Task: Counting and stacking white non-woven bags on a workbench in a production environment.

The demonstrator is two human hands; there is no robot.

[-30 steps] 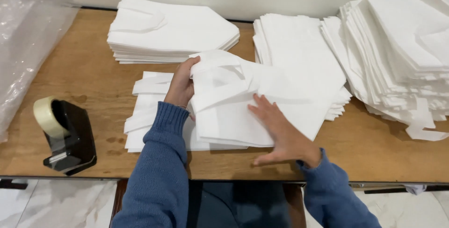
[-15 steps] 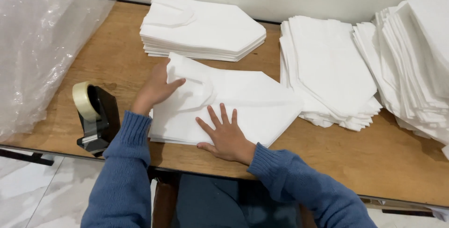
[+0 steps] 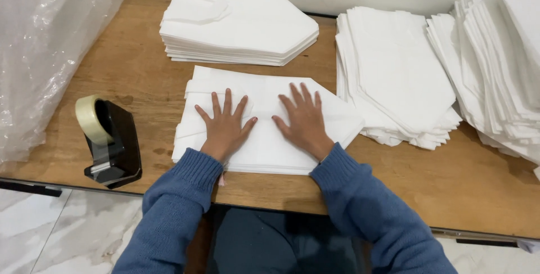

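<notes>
Looking down through the head view, the only one I have, I log the following.

Hands: my left hand (image 3: 225,123) and right hand (image 3: 304,119) both lie flat, fingers spread, palms pressed on the top of the folded white bag (image 3: 264,119). Neither hand grips anything; they simply press.

Item in hand: the folded white bag sits on a low pile at the near middle of the wooden table (image 3: 140,77), one end pointed toward the right, lying flat and squared.

Finished stock, by my judgement: a neat stack of folded bags (image 3: 239,24) at the far edge, same pointed shape, well apart from my hands.

Stock left, as I judge it: a looser pile of white bags (image 3: 399,71) just right of my hands, and a taller heap (image 3: 500,66) at the far right. That suggests much folding remains.

Other items: a black tape dispenser (image 3: 109,142) near the left front edge; clear plastic sheeting (image 3: 48,49) over the left end.
</notes>
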